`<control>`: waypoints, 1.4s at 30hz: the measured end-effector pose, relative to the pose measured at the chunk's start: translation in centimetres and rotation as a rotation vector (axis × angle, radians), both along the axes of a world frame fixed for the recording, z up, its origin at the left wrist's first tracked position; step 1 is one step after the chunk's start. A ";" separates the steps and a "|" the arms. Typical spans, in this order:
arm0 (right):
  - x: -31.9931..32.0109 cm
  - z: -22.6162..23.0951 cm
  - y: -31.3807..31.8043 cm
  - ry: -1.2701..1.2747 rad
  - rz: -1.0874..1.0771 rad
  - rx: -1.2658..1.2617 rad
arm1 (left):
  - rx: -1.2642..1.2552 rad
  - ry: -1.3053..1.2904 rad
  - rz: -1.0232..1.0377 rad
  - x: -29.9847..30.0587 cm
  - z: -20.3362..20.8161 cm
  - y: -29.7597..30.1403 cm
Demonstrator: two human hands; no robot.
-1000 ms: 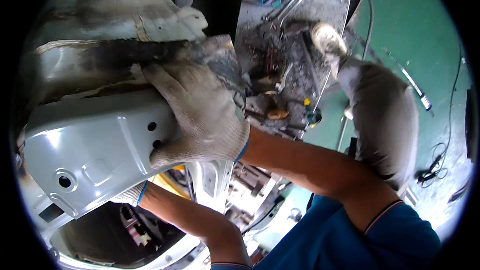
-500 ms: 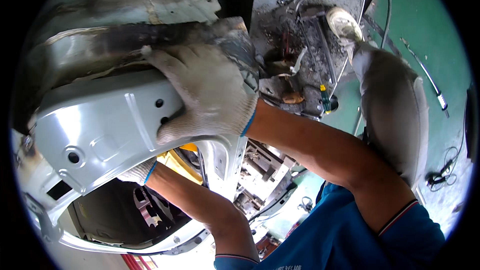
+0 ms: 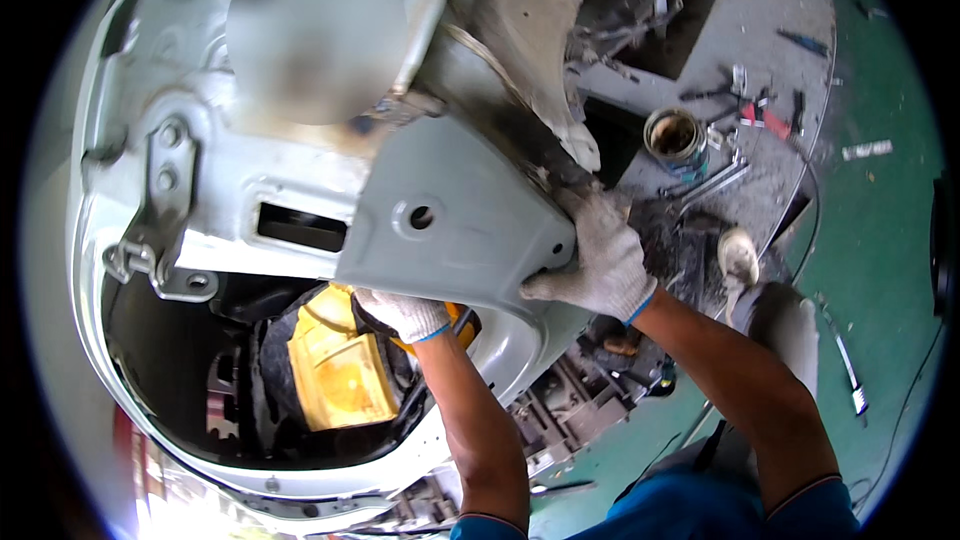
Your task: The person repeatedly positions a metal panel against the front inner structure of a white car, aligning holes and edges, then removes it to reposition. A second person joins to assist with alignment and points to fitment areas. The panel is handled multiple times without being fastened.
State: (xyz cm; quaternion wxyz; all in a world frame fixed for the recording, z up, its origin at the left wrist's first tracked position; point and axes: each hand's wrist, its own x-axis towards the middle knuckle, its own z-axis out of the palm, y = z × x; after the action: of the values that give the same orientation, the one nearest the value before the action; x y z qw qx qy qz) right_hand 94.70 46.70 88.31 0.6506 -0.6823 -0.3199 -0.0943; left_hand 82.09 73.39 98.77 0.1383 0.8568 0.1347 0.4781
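A grey sheet-metal panel [image 3: 460, 205] with round holes lies over the car body [image 3: 290, 165], against a scorched, bare-metal seam. My right hand [image 3: 610, 255], in a white knit glove with a blue cuff, grips the panel's right end, its thumb on the face and its fingers at the far edge. My left hand [image 3: 408, 316], gloved alike, is closed at the panel's near edge above an opening in the body, its fingertips hidden under the metal. Inside that opening is a yellow plastic part [image 3: 340, 365].
A bolted hinge bracket [image 3: 168, 190] is on the body at left. To the right, a metal platform [image 3: 790, 0] carries an open can [image 3: 675, 135], wrenches [image 3: 715, 180] and scattered tools. A long-handled tool [image 3: 843, 350] and a cable lie on the green floor.
The view has swung, bringing in more of the car body at left. Both hands remain at the panel; the right now sits around its end rather than spread across its upper side.
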 end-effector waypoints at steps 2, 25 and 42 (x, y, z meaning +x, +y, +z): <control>0.2 0.4 -0.4 -0.006 0.025 -0.093 | -1.073 -0.646 -0.737 0.7 -0.4 -1.0; 0.1 1.6 0.1 -0.082 0.169 0.100 | -0.604 -0.487 -0.155 1.9 1.0 -6.2; 0.0 0.1 0.3 -0.494 -0.340 0.025 | -0.459 -0.459 0.138 1.0 -3.0 -1.1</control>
State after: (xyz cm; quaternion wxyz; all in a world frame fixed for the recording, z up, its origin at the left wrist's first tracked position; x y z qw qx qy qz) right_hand 94.67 47.01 88.43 0.5363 -0.6745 -0.3484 -0.3689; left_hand 83.12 72.28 95.74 0.3217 0.6622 0.2619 0.6240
